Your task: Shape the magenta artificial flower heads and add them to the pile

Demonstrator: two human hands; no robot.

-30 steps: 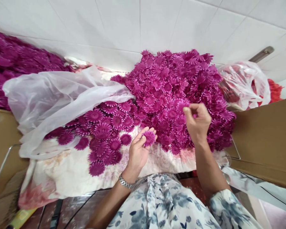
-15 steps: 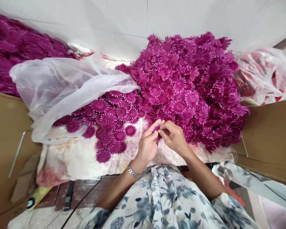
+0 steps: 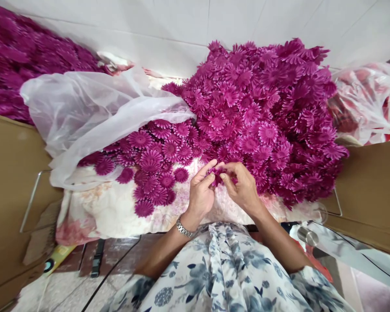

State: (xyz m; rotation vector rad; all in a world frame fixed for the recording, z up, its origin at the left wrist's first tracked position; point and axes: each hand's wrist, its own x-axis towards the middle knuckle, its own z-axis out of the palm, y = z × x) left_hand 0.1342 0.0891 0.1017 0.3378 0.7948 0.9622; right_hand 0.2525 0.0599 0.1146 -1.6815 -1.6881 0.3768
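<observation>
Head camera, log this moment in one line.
purple petals: held between left hand and right hand; flower pile: on cloth, beyond hands

You wear a white fabric garment [image 3: 225, 273] patterned with a blue-grey floral print. Your round, many-petalled magenta flowers [image 3: 267, 133] show paler petal edges; your creamy-white fabric cloth [image 3: 117, 212] is blotched pink.

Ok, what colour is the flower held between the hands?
The held flower is magenta-purple, as the head view shows.
</observation>
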